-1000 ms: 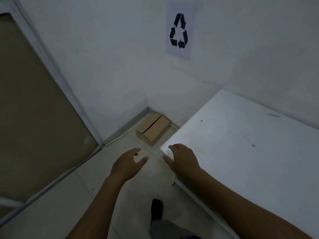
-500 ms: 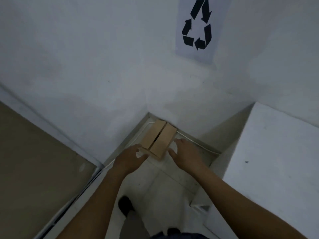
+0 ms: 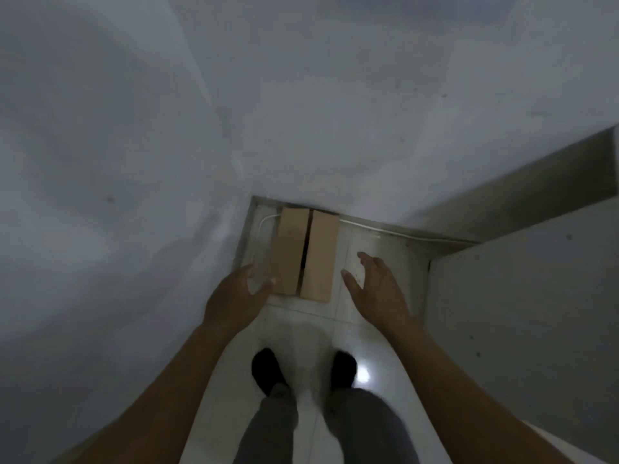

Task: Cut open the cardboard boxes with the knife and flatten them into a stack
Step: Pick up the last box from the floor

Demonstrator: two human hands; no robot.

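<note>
My left hand (image 3: 237, 296) and right hand (image 3: 375, 291), both spread and empty, flank the unflattened cardboard box (image 3: 303, 256) at frame centre; no knife in view, all cutting seemingly ahead.

Your cardboard box (image 3: 320, 256) is small, plain and brown. It sits flat on the pale floor (image 3: 301, 329) in the far corner, with its far end up against the wall (image 3: 335, 128) and its long side running near to far. Both top flaps are folded down. The left flap (image 3: 289, 251) is shadowed and the right flap (image 3: 323, 229) is lighter. A narrow dark gap runs lengthwise between them.
</note>
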